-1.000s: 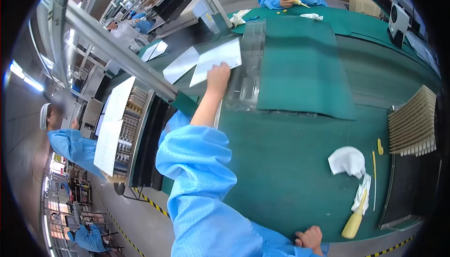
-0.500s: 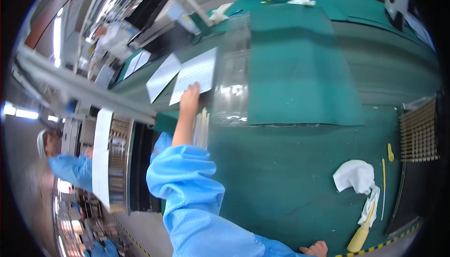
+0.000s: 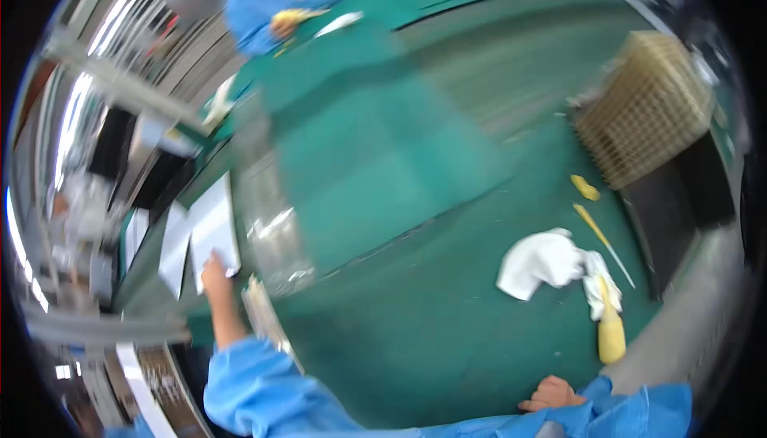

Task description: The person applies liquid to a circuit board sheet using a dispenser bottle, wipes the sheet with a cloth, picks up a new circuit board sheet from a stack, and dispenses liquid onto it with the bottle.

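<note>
Left hand (image 3: 214, 273) outstretched at white sheet (image 3: 213, 226), right hand (image 3: 553, 394) curled

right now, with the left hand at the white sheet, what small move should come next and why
Probably draw the white sheet slightly toward the body: the left hand has its fingertips at the near edge, and the second sheet lies to the left, while the right hand is well away, nearer the yellow bottle.
</note>
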Demonstrator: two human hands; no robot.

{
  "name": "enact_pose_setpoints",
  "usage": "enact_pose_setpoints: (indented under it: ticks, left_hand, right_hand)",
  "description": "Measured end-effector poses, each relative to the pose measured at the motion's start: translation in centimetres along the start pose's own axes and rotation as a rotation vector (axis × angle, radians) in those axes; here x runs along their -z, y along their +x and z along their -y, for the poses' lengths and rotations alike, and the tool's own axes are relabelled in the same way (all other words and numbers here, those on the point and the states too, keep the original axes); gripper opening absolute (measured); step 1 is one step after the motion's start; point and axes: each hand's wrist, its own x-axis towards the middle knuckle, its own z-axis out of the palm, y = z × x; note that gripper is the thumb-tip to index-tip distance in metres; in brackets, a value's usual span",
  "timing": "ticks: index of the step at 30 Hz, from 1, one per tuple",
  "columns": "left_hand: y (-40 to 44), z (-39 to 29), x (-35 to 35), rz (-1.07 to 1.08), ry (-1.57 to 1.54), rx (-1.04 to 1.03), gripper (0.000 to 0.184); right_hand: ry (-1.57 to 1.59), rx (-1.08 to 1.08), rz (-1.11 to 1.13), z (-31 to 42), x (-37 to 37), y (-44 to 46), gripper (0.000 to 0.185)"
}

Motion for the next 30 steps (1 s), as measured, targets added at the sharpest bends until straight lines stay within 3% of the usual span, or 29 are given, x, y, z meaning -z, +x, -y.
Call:
enact_pose_setpoints:
  ticks: [1, 3, 5, 8, 10, 12, 13, 15, 18, 23, 30]
  left_hand:
    - [0.2, -1.4, 2.8, 0.173, 0.122, 0.081, 0.052]
    - [1.1, -4.8, 7.8, -0.109, 0.049, -0.032, 0.050]
    - [0.0, -10.0, 16.3, -0.431, -0.303, -0.284, 0.044]
    - [-5.2, -19.2, 32.7, -0.313, -0.821, -0.475, 0.038]
    - [-9.9, -23.5, 41.8, -0.429, -0.997, -0.696, 0.039]
    - [-13.8, -26.2, 48.3, -0.606, -1.227, -0.974, 0.057]
    - [-16.3, -28.0, 51.3, -0.672, -1.459, -0.979, 0.073]
    - [-18.2, -28.1, 56.3, -0.952, -1.400, -1.307, 0.078]
    - [-21.2, -28.8, 59.8, -1.275, -1.271, -1.450, 0.077]
    - [-24.7, -29.5, 60.2, -1.431, -1.161, -1.365, 0.076]
    - [-28.1, -28.9, 58.9, -1.501, -1.068, -1.230, 0.075]
  right_hand:
    - [0.043, -0.010, -0.020, 0.0, 0.6, 0.4, 0.012]
    - [0.040, 0.016, -0.032, 0.4, 2.1, 1.4, 0.015]
    - [0.042, 0.048, -0.065, 0.7, 3.3, 1.7, 0.018]
    - [0.091, 0.093, -0.177, 1.3, 3.3, 1.0, 0.020]
    - [0.152, 0.141, -0.251, 1.3, 3.0, -0.4, 0.019]
    - [0.127, 0.189, -0.298, 1.5, 3.3, -3.3, 0.018]
    - [0.119, 0.221, -0.318, 1.5, 3.7, -4.9, 0.017]
    - [0.120, 0.059, -0.294, 1.9, 3.9, -9.9, 0.013]
    - [0.171, -0.281, -0.159, 2.4, 2.7, -17.2, 0.010]
    - [0.302, -0.645, -0.224, 4.8, 1.1, -20.4, 0.011]
    - [0.283, -0.577, -0.150, 2.7, -0.3, -18.4, 0.011]
